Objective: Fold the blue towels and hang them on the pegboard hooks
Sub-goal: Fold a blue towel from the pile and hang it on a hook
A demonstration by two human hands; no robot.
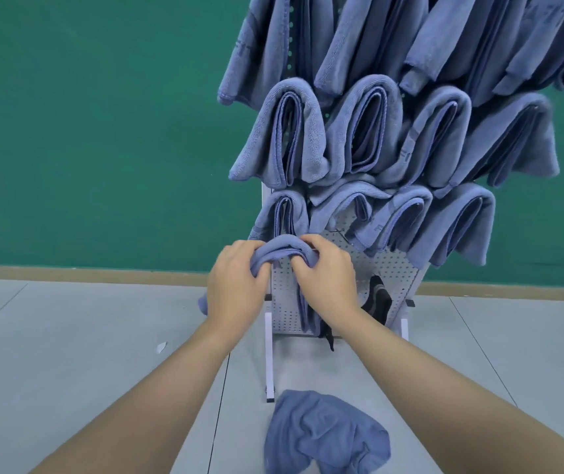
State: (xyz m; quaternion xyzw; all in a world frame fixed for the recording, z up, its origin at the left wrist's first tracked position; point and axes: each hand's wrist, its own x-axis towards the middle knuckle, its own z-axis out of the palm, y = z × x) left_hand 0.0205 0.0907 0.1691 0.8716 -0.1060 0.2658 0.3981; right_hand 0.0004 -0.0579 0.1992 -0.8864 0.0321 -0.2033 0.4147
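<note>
A folded blue towel (282,249) is draped over a hook low on the left of the white pegboard (390,268). My left hand (237,285) grips its left side and my right hand (325,273) grips its right side, fingers curled into the cloth. The towel's ends hang down behind my hands. Several folded blue towels (369,131) hang in rows on the hooks above. A crumpled blue towel (325,436) lies on the floor in front of the stand.
The pegboard stands on white legs (269,357) on a grey tiled floor (68,354) against a green wall (102,131). A dark sock-like item (379,299) hangs at the pegboard's lower right. A bare hook (338,232) sticks out right of my hands.
</note>
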